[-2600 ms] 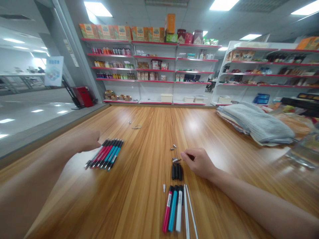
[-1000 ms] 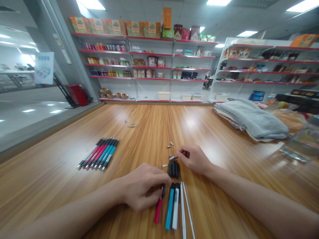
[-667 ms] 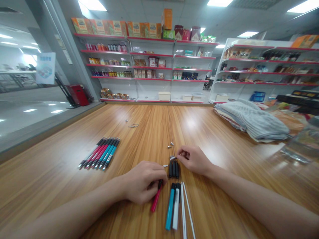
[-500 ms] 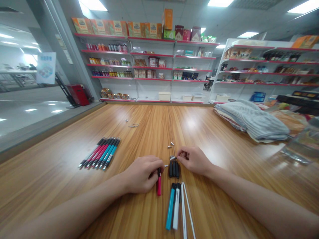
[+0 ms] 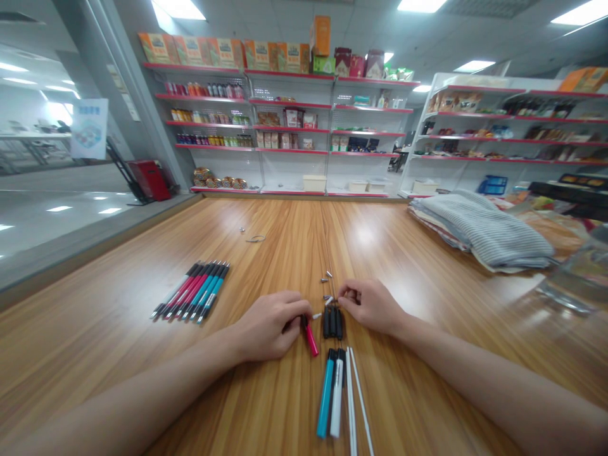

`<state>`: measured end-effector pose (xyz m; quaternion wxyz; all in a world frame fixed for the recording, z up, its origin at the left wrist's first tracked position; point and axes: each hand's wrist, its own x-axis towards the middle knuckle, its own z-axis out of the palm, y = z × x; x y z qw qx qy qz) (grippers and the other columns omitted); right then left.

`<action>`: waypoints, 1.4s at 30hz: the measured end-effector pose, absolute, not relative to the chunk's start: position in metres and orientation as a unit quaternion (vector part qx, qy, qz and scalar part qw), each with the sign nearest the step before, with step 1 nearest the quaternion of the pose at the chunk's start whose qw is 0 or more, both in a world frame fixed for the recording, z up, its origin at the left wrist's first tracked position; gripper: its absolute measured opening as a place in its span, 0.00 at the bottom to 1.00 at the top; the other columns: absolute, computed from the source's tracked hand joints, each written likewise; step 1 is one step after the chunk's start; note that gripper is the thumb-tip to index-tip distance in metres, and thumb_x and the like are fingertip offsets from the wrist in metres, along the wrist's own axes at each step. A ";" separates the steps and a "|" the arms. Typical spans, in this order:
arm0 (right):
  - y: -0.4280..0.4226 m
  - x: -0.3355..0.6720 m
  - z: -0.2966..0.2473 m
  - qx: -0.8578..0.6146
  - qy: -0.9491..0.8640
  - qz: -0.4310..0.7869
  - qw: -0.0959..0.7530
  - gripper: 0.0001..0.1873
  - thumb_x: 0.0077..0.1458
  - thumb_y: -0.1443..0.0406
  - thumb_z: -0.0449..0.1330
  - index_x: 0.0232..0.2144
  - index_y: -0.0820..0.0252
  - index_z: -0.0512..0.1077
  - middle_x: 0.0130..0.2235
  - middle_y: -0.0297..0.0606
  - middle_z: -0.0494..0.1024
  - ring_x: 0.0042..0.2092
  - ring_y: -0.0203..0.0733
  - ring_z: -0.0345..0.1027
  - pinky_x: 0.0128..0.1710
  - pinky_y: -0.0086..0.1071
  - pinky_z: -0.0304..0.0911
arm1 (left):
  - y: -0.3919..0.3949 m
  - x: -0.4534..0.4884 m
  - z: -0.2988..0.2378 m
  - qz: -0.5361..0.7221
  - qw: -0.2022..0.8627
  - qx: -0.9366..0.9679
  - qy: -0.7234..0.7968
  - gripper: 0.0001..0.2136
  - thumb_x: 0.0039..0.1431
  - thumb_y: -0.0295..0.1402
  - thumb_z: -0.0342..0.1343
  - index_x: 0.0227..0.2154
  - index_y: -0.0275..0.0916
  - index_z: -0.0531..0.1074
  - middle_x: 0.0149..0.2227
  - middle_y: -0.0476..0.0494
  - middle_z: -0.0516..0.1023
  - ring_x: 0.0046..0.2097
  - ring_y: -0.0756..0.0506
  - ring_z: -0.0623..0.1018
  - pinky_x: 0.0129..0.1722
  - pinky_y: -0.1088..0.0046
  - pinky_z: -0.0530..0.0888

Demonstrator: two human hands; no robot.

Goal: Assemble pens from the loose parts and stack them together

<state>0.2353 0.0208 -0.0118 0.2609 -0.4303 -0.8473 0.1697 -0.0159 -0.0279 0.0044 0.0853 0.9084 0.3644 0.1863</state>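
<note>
My left hand (image 5: pixel 278 323) is closed around the upper end of a pink pen barrel (image 5: pixel 311 340), whose lower end tilts to the right. My right hand (image 5: pixel 363 301) rests on the table with its fingertips pinched together beside several small metal pen parts (image 5: pixel 328 299); whatever they hold is hidden. Between the hands lie several black pen grips (image 5: pixel 332 323) side by side. Nearer to me are a blue pen barrel (image 5: pixel 325 396), a white pen barrel (image 5: pixel 337 399) and thin white refills (image 5: pixel 350 399). A row of pens (image 5: pixel 192 291) lies to the left.
Folded striped cloths (image 5: pixel 489 228) are stacked at the right, near a clear container (image 5: pixel 577 272). A thin loop (image 5: pixel 256 239) lies farther back on the wooden table (image 5: pixel 285 253). Stocked shelves (image 5: pixel 289 132) stand behind the table.
The pink barrel has swung from nearly upright in view to a slant, its lower end now farther right. My left hand has shifted slightly away from me. The right hand has barely moved.
</note>
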 end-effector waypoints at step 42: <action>0.021 0.233 -0.011 -0.434 -0.851 0.148 0.257 0.06 0.55 0.64 0.56 0.30 0.58 0.72 0.21 0.30 0.70 0.24 0.33 0.62 0.25 0.26 0.51 | -0.030 -0.017 0.010 0.244 0.122 0.924 0.269 0.22 0.47 0.18 0.49 0.45 0.40 0.73 0.50 0.38 0.65 0.52 0.41 0.65 0.52 0.61 0.67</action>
